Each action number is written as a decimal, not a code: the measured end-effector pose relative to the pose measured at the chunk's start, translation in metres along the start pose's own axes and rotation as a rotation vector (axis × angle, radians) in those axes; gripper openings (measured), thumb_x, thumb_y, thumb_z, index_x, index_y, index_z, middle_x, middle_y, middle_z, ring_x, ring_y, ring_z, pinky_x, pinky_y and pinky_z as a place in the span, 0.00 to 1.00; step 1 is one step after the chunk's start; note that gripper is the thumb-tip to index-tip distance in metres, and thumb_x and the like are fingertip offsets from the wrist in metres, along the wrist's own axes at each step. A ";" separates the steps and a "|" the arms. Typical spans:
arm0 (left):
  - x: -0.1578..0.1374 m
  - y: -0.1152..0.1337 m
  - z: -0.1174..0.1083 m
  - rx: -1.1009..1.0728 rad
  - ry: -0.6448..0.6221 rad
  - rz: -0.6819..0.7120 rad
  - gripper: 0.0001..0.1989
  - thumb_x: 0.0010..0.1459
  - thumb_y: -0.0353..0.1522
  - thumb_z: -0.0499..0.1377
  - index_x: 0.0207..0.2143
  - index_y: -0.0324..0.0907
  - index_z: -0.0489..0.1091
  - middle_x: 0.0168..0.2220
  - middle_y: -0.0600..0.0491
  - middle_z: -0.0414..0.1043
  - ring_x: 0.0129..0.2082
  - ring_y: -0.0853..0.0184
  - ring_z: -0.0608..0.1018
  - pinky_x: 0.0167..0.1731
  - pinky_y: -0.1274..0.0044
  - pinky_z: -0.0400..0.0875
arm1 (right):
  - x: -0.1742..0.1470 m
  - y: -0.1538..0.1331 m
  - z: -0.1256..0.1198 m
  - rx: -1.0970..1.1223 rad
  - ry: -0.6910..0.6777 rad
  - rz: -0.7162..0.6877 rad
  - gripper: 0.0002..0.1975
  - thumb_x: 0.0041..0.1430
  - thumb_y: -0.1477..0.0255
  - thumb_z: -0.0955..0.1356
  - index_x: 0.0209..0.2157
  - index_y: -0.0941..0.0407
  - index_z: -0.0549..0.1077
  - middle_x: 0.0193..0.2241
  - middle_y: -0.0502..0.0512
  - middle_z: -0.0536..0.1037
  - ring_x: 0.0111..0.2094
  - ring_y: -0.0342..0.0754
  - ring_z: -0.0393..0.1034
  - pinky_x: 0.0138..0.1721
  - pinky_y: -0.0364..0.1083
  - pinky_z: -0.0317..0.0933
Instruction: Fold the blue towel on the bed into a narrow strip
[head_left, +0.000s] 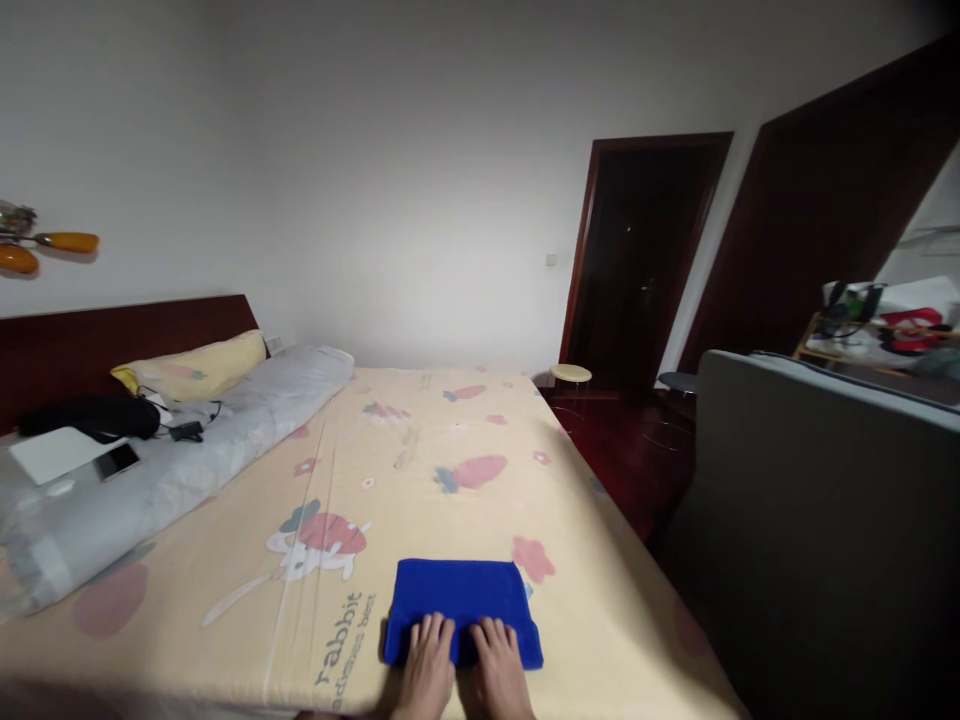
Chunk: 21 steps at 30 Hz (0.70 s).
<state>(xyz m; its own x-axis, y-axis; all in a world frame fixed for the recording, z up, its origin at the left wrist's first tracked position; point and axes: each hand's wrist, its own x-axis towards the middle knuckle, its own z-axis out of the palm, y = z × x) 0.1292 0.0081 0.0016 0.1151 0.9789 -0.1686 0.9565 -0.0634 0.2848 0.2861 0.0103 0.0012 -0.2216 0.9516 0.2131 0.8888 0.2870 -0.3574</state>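
Note:
A blue cloth [461, 590], folded into a rough rectangle, lies on the patterned bed sheet [420, 520] near the bed's front edge. Both hands are on its near part, side by side with a small gap between them. The fingers of my left hand [429, 660] are bent and close together over the cloth's near fold. My right hand [496, 660] rests on the same fold in a similar pose. Both thumbs are mostly hidden, as is whatever part of the cloth lies under the palms.
On the left, a rolled grey quilt [225, 440] carries a phone [118, 461], a white flat item [56, 455] and a black bag [97, 415]. A yellow pillow [199, 370] leans at the headboard. Right of the bed stand a round stool [570, 373] and a tall grey panel [795, 520].

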 end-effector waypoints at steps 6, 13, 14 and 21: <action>0.003 -0.014 0.013 0.019 0.009 -0.052 0.33 0.53 0.28 0.44 0.63 0.48 0.51 0.69 0.51 0.51 0.69 0.57 0.50 0.67 0.59 0.44 | 0.001 0.006 0.006 0.037 -0.059 -0.016 0.22 0.54 0.71 0.63 0.51 0.46 0.68 0.52 0.51 0.74 0.54 0.54 0.64 0.57 0.54 0.52; -0.014 -0.065 -0.022 0.119 0.167 -0.069 0.30 0.52 0.29 0.47 0.58 0.52 0.60 0.61 0.52 0.65 0.62 0.58 0.62 0.62 0.61 0.51 | -0.012 0.065 -0.013 -0.023 0.044 0.006 0.22 0.55 0.73 0.61 0.52 0.50 0.66 0.51 0.53 0.73 0.50 0.51 0.64 0.54 0.51 0.51; -0.014 -0.066 -0.022 0.133 0.175 -0.070 0.30 0.52 0.28 0.47 0.58 0.52 0.61 0.60 0.52 0.65 0.62 0.57 0.62 0.61 0.61 0.51 | -0.010 0.063 -0.015 -0.020 0.039 0.032 0.22 0.54 0.75 0.61 0.51 0.51 0.66 0.50 0.54 0.74 0.49 0.51 0.64 0.54 0.51 0.51; 0.011 -0.056 -0.020 0.246 0.122 -0.106 0.33 0.53 0.19 0.39 0.59 0.46 0.60 0.61 0.48 0.66 0.62 0.57 0.63 0.60 0.60 0.54 | 0.022 0.045 -0.022 -0.036 -0.047 0.139 0.20 0.51 0.79 0.60 0.47 0.56 0.69 0.44 0.58 0.74 0.47 0.55 0.63 0.48 0.52 0.52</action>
<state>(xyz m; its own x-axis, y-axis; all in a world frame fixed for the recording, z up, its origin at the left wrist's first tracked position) 0.0718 0.0261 0.0028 -0.0073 0.9978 -0.0662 0.9995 0.0094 0.0316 0.3297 0.0419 0.0097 -0.1134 0.9861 0.1212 0.9258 0.1492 -0.3474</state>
